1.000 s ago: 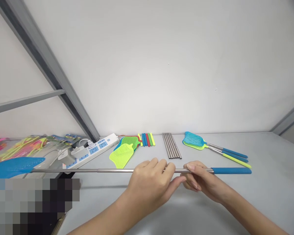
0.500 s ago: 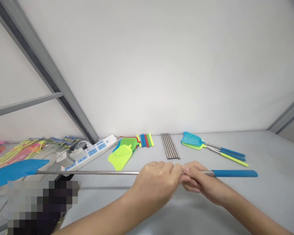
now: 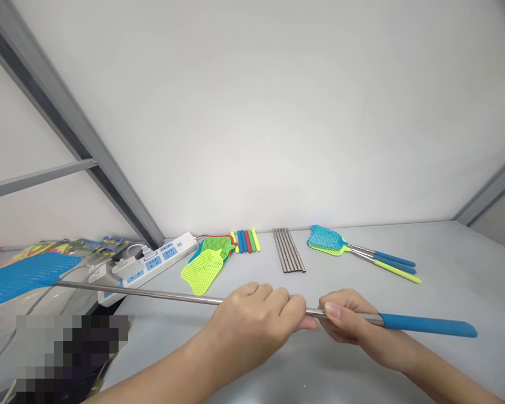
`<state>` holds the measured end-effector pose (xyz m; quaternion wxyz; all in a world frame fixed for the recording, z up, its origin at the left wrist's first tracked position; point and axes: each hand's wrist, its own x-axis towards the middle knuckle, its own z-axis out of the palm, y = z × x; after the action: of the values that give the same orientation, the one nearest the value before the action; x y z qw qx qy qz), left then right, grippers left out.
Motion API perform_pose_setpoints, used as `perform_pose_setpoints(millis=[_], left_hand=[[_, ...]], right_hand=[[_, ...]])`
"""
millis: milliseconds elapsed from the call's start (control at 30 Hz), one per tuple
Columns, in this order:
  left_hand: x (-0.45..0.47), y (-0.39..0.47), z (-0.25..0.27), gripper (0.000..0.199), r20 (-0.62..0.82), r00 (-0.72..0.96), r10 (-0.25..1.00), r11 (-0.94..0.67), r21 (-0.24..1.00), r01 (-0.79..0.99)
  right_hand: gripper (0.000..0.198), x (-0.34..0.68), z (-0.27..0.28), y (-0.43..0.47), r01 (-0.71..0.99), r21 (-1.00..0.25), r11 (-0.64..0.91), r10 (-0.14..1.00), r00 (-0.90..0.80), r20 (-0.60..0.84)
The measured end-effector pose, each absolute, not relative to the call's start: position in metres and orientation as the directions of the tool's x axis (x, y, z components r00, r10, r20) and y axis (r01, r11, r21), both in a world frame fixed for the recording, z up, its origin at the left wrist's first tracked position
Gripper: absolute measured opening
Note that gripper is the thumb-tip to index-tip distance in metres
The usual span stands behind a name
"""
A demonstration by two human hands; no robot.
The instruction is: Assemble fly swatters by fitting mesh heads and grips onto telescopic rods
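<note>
A fly swatter with a long telescopic metal rod (image 3: 180, 298) stretches across the view above the table. Its blue perforated head (image 3: 29, 275) is at the far left and its blue grip (image 3: 429, 325) at the right. My left hand (image 3: 261, 311) is wrapped round the middle of the rod, knuckles up. Closer to the blue grip, my right hand (image 3: 357, 322) pinches the rod, thumb on top. A short stretch of bare rod shows between my hands.
Behind lie loose swatter heads (image 3: 202, 272), short coloured grips (image 3: 246, 241), several metal rods (image 3: 289, 250) and a few whole swatters (image 3: 328, 238). A white power strip (image 3: 155, 264) with plugs is at the left, beside plastic-bagged goods. A wall (image 3: 298, 112) rises behind the table.
My hands have moved apart along the rod, the right one shifting rightward. The swatter now tilts, its grip end lower and farther right, its head slightly higher. The view has shifted slightly.
</note>
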<state>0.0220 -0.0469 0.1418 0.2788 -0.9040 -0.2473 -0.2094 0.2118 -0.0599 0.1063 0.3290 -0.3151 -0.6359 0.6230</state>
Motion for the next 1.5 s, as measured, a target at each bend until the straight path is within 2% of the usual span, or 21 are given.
perform_pose_setpoints(millis=[533, 833, 1500], left_hand=[[0.015, -0.032, 0.132, 0.024, 0.528, 0.790, 0.311, -0.681, -0.456, 0.573], [0.006, -0.029, 0.131, 0.024, 0.530, 0.797, 0.291, -0.671, -0.481, 0.565], [-0.009, -0.033, 0.134, 0.023, 0.482, 0.823, 0.302, -0.656, -0.521, 0.546]], right_hand=[[0.039, 0.224, 0.091, -0.039, -0.007, -0.987, 0.163, 0.821, -0.554, 0.140], [0.039, 0.224, 0.094, -0.038, 0.048, -0.975, 0.217, 0.818, -0.555, 0.155], [0.038, 0.228, 0.091, -0.040, 0.049, -0.974, 0.221, 0.791, -0.594, 0.150]])
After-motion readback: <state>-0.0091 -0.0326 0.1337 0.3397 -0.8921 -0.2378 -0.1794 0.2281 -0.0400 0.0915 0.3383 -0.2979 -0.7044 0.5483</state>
